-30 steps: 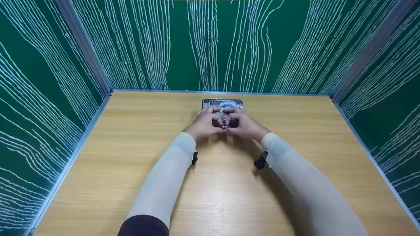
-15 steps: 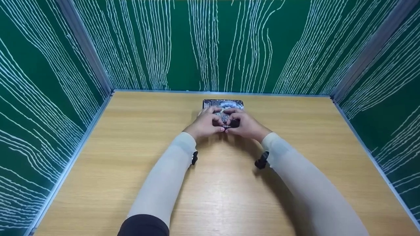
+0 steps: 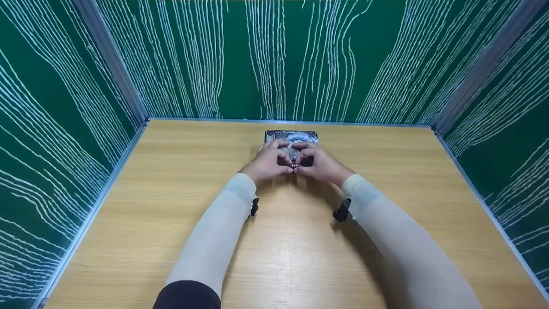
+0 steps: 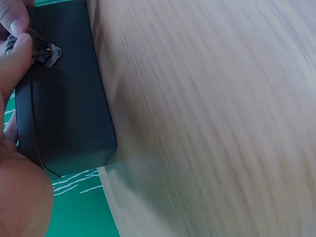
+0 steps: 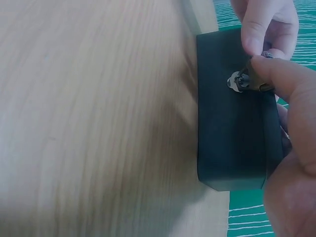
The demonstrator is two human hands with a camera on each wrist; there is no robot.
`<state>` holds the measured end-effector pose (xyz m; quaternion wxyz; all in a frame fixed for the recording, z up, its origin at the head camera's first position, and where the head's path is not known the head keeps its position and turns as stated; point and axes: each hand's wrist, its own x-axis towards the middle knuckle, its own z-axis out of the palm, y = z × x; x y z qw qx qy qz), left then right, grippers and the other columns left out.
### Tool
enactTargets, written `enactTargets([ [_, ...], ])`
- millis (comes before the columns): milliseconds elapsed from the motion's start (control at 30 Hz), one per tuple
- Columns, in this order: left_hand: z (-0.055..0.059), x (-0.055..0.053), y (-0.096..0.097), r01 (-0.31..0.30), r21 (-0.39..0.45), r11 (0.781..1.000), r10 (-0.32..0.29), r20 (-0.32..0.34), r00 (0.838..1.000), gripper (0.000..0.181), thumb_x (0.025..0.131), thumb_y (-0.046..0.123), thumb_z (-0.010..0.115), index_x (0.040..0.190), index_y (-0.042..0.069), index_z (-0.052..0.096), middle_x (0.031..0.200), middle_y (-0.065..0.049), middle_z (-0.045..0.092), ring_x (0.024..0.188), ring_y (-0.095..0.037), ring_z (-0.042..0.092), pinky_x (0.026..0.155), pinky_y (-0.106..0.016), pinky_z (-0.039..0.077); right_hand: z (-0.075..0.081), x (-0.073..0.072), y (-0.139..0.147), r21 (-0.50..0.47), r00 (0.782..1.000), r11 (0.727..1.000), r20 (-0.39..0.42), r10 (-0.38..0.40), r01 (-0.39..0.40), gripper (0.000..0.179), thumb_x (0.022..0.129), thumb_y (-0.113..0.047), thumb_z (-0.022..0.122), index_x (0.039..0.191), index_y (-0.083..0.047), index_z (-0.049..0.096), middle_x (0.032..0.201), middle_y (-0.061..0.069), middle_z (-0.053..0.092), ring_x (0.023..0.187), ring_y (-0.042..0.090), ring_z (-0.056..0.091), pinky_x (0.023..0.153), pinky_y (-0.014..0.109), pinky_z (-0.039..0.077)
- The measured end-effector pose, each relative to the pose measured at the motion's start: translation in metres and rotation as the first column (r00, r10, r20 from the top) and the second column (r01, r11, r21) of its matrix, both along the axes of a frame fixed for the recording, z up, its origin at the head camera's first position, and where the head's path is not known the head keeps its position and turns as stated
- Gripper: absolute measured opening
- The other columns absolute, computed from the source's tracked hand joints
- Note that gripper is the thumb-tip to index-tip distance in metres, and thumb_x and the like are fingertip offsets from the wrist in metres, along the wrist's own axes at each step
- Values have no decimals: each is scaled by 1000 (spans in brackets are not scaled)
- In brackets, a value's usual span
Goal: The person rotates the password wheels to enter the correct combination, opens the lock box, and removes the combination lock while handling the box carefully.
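I see the left hand (image 3: 269, 162) and right hand (image 3: 321, 163) pinching the lock (image 5: 256, 82); behind their fingers, the closed box (image 4: 69, 103) hides its contents.

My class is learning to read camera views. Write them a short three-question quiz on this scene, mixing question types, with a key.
1. Multiple choice: where do the thumbs of the left hand and right hand come together on the dark rectangular box? A: back edge. B: side facing the person. C: underside.
2. True or false: the box's patterned top faces down against the light-brown wooden tabletop.
3. Fill in: the green walls carry wavy ____ lines.

Key: 1. B, at the small metal fastening. 2. False; it faces up. 3. White.
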<state>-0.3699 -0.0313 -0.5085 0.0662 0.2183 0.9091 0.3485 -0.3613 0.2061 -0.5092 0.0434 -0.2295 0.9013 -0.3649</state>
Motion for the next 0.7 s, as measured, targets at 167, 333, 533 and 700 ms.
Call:
enactTargets([
  [167,0,-1,0,-2,-3,1000,2,-1,1000,7,99,29,90,98,27,84,179,7,43,173,-34,24,145,-59,14,0,-1,0,1,1000,1000,10,-3,3,15,98,-16,90,109,-15,79,173,6,54,168,43,39,143,63,24],
  [333,1,1,1,1,-1,1000,-1,-21,1000,9,99,29,90,98,24,83,179,4,44,173,-35,25,145,-59,14,-1,-2,0,-15,1000,1000,2,-3,3,19,96,-10,89,109,-15,75,173,9,54,167,45,40,141,62,30],
  [533,0,1,1,-6,-3,1000,6,-5,1000,10,99,28,90,96,25,81,179,5,43,174,-35,24,145,-60,13,0,1,-2,-11,1000,1000,12,1,-1,17,97,-7,87,108,-14,75,174,10,52,168,45,38,142,65,27],
  [700,-1,1,0,12,-6,1000,-12,-16,1000,11,99,27,89,95,24,80,179,5,42,173,-35,24,145,-59,15,0,1,-1,-12,1000,1000,25,2,-1,14,99,-13,87,108,-16,77,174,7,52,169,45,36,143,68,20],
])
